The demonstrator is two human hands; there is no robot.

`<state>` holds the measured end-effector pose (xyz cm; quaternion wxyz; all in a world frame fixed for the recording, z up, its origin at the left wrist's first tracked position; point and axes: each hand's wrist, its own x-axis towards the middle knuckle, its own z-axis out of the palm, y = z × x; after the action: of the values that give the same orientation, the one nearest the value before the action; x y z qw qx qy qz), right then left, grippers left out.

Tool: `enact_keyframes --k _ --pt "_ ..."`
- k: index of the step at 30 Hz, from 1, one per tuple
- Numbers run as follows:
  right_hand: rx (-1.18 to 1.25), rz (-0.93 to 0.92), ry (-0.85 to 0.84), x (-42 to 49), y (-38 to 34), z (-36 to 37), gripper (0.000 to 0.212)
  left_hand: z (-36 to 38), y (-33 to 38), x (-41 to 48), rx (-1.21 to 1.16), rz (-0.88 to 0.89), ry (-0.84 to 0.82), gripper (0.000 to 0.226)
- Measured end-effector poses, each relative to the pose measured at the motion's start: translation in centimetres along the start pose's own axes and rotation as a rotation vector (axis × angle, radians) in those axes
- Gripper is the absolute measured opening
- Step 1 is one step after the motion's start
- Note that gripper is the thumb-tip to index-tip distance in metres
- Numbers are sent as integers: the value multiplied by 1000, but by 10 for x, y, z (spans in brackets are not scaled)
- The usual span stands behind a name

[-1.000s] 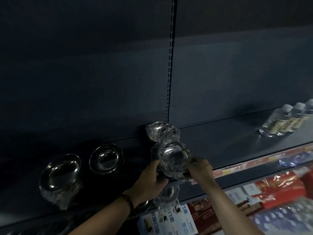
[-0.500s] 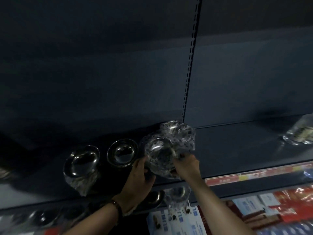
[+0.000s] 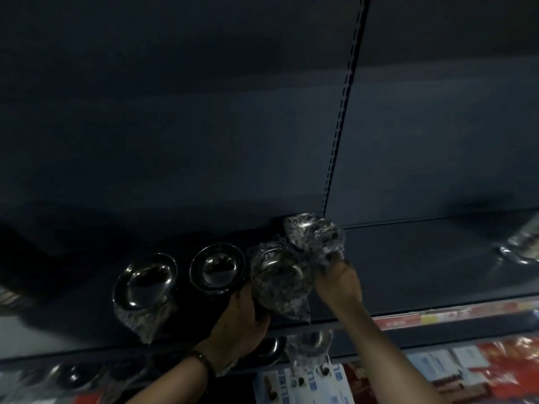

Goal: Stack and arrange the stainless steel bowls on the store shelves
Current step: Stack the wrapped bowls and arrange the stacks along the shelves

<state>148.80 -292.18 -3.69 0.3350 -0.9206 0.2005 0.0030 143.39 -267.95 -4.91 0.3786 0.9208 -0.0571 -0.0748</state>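
Your left hand (image 3: pixel 242 319) grips the plastic-wrapped steel bowl (image 3: pixel 280 278) near the shelf's (image 3: pixel 423 272) front edge and your right hand (image 3: pixel 338 284) pinches its wrap, so the slick film could slip and knock the bare bowl (image 3: pixel 217 268) just beside it.

Clear bottle (image 3: pixel 522 244) at far right, red price strip (image 3: pixel 443 315), red-and-white packages (image 3: pixel 478 371) below.
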Motion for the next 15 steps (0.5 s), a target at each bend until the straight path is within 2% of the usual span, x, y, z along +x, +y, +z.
enact_keyframes --k 4,7,9,13,15 --pt "-214 -104 -40 33 -5 -12 57 5 5 -8 98 51 28 82" --pt "-314 -82 -136 49 -6 -4 56 5 3 -6 183 27 -19 81" --pt "-306 -48 -148 54 -2 1 56 6 3 -4 187 2 -36 82" --pt "-115 -90 -73 55 10 11 36 9 -1 -2 246 -2 -58 84" --pt "-101 -88 -66 54 13 12 40 8 1 -1 228 -17 -58 79"
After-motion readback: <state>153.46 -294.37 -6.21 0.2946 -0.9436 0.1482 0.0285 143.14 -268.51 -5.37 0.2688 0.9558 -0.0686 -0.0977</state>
